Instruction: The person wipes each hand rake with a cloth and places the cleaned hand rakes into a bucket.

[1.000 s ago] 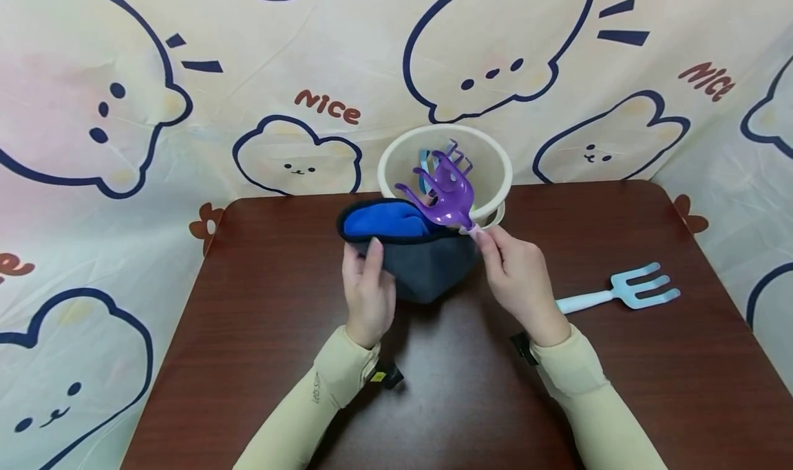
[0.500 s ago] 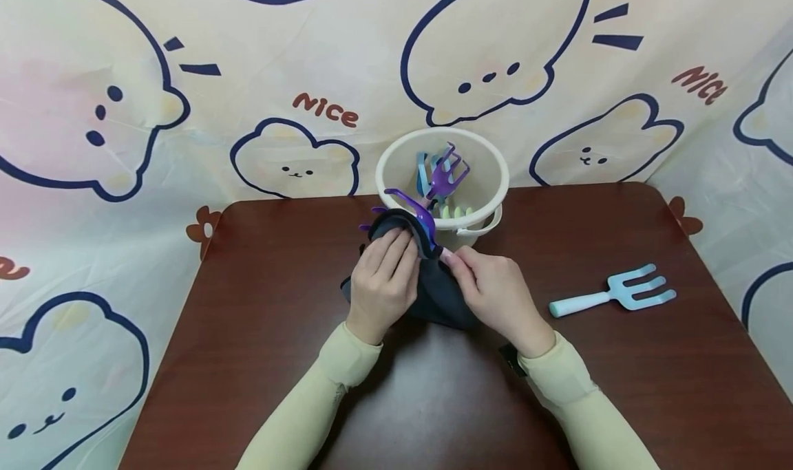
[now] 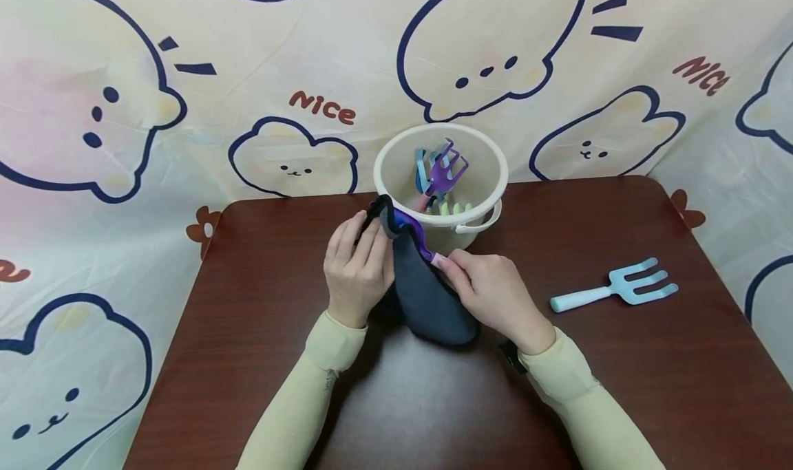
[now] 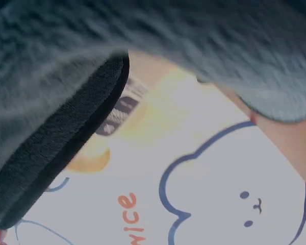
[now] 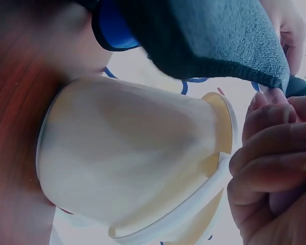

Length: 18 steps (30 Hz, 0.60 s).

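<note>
A purple garden hand rake [image 3: 416, 230] with a pink handle slants up to the left in front of the bucket. My right hand [image 3: 495, 291] grips it by the handle; its tines are hidden by the dark grey cloth [image 3: 427, 298], which has black edging and a blue underside. My left hand [image 3: 358, 270] holds the bunched upper end of that cloth about the rake's head. In the right wrist view, the right hand's fingers [image 5: 270, 127] curl round the handle close under the cloth. The cloth fills the top of the left wrist view.
A cream bucket [image 3: 379, 174] with a side handle stands at the table's back edge, just behind my hands. Inside are another purple rake [image 3: 442, 177], a blue tool [image 3: 421, 171] and light green tines [image 3: 455, 209]. A light blue hand fork [image 3: 632, 289] lies on the brown table [image 3: 248, 332] at right.
The cloth, earlier spread open below the rake with its blue side up, is now folded over the rake's head. My left hand shifted over the tines, then slightly left; the rake came lower.
</note>
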Tool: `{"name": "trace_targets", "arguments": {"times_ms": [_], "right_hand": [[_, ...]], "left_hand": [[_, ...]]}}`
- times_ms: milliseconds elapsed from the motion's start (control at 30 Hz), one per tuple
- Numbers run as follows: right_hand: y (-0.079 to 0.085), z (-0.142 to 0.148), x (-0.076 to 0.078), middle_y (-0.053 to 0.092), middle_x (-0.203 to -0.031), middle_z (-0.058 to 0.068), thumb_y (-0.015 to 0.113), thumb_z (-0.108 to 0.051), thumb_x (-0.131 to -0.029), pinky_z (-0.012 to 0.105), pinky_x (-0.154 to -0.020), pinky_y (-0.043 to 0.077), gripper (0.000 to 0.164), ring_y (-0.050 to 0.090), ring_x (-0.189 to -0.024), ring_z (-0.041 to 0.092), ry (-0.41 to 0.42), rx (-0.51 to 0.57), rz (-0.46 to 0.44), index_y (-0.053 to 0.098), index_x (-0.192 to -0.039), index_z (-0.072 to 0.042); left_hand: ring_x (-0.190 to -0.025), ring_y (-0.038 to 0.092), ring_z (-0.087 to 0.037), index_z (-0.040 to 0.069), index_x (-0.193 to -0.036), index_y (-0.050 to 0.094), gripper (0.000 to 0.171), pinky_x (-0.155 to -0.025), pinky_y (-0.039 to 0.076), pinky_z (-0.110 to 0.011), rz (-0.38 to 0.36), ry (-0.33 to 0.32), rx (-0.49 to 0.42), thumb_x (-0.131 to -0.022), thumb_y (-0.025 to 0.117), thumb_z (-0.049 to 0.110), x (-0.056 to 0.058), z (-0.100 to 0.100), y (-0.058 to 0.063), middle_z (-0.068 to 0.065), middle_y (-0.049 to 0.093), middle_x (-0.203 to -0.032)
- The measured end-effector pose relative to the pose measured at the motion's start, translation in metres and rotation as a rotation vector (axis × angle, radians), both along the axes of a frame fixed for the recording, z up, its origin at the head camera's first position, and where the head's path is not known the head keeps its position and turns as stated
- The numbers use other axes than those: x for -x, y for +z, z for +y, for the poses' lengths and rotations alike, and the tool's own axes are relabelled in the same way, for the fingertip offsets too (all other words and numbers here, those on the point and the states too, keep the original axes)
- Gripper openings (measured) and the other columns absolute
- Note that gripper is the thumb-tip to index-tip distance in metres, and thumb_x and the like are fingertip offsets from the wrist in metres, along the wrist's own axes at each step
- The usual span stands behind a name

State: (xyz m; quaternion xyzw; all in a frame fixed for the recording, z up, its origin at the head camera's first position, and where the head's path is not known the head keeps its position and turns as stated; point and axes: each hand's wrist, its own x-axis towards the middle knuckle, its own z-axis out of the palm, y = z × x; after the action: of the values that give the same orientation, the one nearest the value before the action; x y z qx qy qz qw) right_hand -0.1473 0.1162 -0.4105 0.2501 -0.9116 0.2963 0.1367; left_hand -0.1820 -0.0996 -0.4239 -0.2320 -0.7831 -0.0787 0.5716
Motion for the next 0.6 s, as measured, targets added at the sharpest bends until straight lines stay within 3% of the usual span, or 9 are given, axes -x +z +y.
{"name": "trace_targets", "arguments": {"times_ms": [167, 267, 500, 600], "right_hand": [[0.000, 0.001, 0.003, 0.040, -0.050, -0.005, 0.053, -0.035, -0.100, 0.026, -0.042, 0.030, 0.034, 0.037, -0.045, 0.008, 0.019, 0.024, -0.048, 0.056, -0.070, -0.019], [0.002, 0.002, 0.004, 0.042, -0.051, -0.004, 0.051, -0.036, -0.101, 0.025, -0.042, 0.031, 0.036, 0.038, -0.045, 0.009, 0.034, 0.037, -0.115, 0.057, -0.071, -0.018], [0.005, 0.010, 0.007, 0.040, -0.052, -0.002, 0.050, -0.040, -0.101, 0.025, -0.042, 0.029, 0.037, 0.037, -0.046, 0.012, -0.003, 0.061, -0.227, 0.058, -0.072, -0.020], [0.006, 0.012, 0.006, 0.040, -0.052, -0.002, 0.049, -0.041, -0.101, 0.025, -0.042, 0.030, 0.038, 0.037, -0.046, 0.013, -0.012, 0.060, -0.242, 0.058, -0.072, -0.019]], "left_hand": [[-0.111, 0.062, -0.029, -0.002, -0.095, 0.074, 0.019, -0.089, 0.054, -0.043, 0.096, 0.011, -0.022, -0.079, 0.072, 0.007, 0.002, -0.009, 0.005, -0.013, 0.077, -0.093], [-0.110, 0.063, -0.030, -0.003, -0.095, 0.074, 0.017, -0.089, 0.055, -0.043, 0.127, -0.003, -0.080, -0.079, 0.071, 0.003, 0.005, -0.018, 0.008, -0.014, 0.077, -0.094], [-0.099, 0.065, -0.030, -0.005, -0.099, 0.072, 0.016, -0.089, 0.055, -0.045, -0.015, 0.048, -0.351, -0.090, 0.064, 0.005, 0.014, -0.047, 0.011, -0.018, 0.076, -0.096], [-0.089, 0.064, -0.031, -0.005, -0.097, 0.072, 0.017, -0.081, 0.056, -0.046, -0.049, 0.021, -0.471, -0.091, 0.062, 0.007, 0.012, -0.052, 0.014, -0.019, 0.075, -0.092]]}}
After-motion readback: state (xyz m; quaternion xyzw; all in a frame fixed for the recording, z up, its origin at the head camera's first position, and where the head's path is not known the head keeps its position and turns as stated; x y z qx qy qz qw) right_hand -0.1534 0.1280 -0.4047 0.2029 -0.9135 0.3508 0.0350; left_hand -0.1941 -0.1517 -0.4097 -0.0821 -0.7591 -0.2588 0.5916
